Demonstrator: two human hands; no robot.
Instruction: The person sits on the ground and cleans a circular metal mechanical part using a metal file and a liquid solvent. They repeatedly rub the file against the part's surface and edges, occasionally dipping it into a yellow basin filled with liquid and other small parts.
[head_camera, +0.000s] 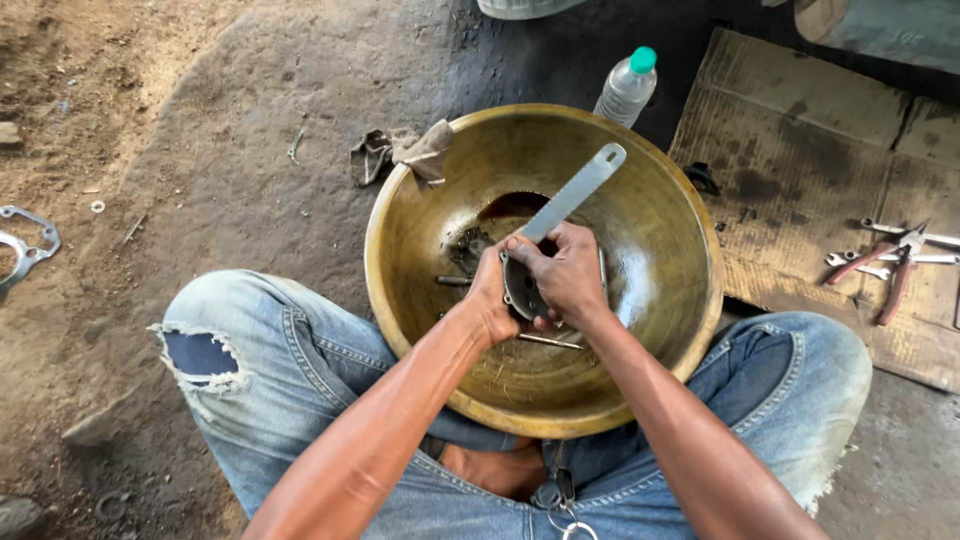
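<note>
At the centre of the frame both hands meet over a wide brass-coloured metal bowl (690, 290) that rests between the person's knees, which are clad in torn blue jeans (250, 350). The left hand (492, 295) has its fingers curled tight around the near edge of a dark round metal part (520, 290), holding it just above the bowl's bottom. The right hand (570, 275) is closed over the same part from the other side, and its fingers also grip the lower end of a flat grey metal blade (580, 190) that slants up toward the upper right of the bowl, its rounded tip with a small hole lying near the far rim. Inside the bowl, just left of the hands, sit a small dark greasy piece (468, 250) and a short pin (450, 281); a thin metal rod (550, 341) lies below the hands, and a pool of dark liquid (512, 206) shows above them. A dirty rag (400, 152) is draped at the bowl's upper left rim. A clear plastic bottle with a green cap (628, 85) stands just beyond the bowl at top centre. At the right of the frame, on stained cardboard (800, 140), lie red-handled pliers (895, 265) and spanners (865, 268). A metal gasket (30, 245) lies on the dirt at the far left.
</note>
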